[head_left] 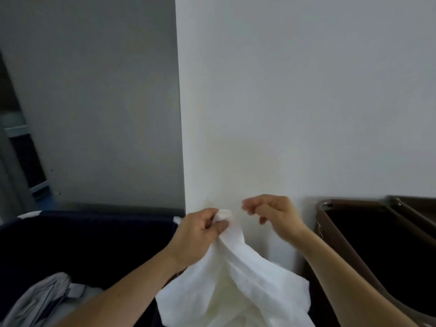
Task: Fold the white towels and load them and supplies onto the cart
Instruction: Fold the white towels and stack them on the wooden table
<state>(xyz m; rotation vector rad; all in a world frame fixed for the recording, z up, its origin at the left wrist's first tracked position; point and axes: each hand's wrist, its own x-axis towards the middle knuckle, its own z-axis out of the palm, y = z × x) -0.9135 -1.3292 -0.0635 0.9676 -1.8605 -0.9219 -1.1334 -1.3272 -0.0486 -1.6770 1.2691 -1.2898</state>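
A: How many cloths?
B: I count one white terry towel (247,279) and one crumpled grey cloth (40,300).
A: Containers?
B: I see one dark navy fabric hamper (82,237) and two brown-rimmed bins, a nearer bin (330,220) and a farther bin (415,206). Two bare hands: left hand (200,234), right hand (276,213).

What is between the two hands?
In the head view, a bunched corner of the white towel pokes out of the left hand toward the right hand. After that the gap is bare, with only the white wall behind.
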